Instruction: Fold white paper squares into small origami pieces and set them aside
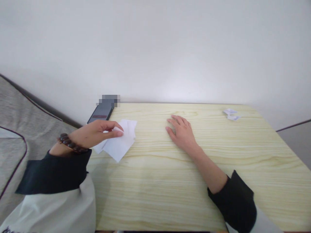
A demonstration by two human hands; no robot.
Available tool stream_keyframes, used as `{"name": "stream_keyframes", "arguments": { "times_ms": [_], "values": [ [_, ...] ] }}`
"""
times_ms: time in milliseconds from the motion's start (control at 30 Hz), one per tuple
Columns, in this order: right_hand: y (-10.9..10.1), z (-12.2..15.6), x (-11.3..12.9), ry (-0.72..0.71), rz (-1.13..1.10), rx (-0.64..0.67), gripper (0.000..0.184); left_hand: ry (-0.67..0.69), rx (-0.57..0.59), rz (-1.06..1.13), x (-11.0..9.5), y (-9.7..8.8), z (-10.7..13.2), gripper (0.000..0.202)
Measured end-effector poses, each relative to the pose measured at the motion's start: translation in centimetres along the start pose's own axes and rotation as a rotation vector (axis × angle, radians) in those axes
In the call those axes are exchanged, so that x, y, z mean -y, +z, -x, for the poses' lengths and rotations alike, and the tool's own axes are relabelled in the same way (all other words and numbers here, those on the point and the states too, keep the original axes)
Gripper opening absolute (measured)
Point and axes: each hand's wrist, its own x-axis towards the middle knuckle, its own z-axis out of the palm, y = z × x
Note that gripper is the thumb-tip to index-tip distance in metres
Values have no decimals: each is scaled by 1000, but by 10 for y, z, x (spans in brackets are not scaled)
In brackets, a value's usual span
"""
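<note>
At the left of the table, my left hand (107, 131) pinches a sheet of white paper (119, 147) between thumb and fingers. More white sheets lie loosely under and around it, partly hidden by the hand. My right hand (181, 131) rests palm down near the middle of the table, fingers spread, holding nothing. A small folded paper piece (232, 114) with faint bluish marks sits at the far right, apart from both hands.
A dark phone (103, 110) lies at the back left, just beyond my left hand. The light wood table (155, 194) meets a white wall (155, 51) at its back edge. Grey cushioned fabric (36, 126) borders the left side.
</note>
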Motion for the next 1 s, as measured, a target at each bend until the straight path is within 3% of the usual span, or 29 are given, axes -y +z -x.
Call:
{"name": "stream_keyframes", "arguments": {
  "times_ms": [67,167,267,333,433,567,667,767,833,1000],
  "values": [
    [0,0,0,-2,-11,-2,34,-20,71,179,-11,0,-2,34],
    [-1,-1,0,-19,-96,-26,31,-44,-168,290,-34,16,-13,36],
    [-5,-2,2,-3,-260,-88,30,-72,-378,408,-56,48,-33,36],
    [-10,-2,3,53,-348,-111,32,-63,-451,467,-66,73,-47,36],
    [-16,-1,4,155,-518,-42,37,-31,-504,489,-72,100,-61,35],
    [-18,3,5,184,-736,97,31,43,-583,516,-72,112,-64,31],
    [-18,5,5,219,-836,117,22,99,-493,603,-72,113,-60,35],
    [-17,6,4,292,-927,57,19,157,-200,848,-71,114,-58,51],
    [-17,6,3,308,-963,24,19,169,-52,973,-71,114,-59,49],
    [-17,8,4,222,-1008,76,20,151,-21,1051,-69,115,-60,40]
  ]
}}
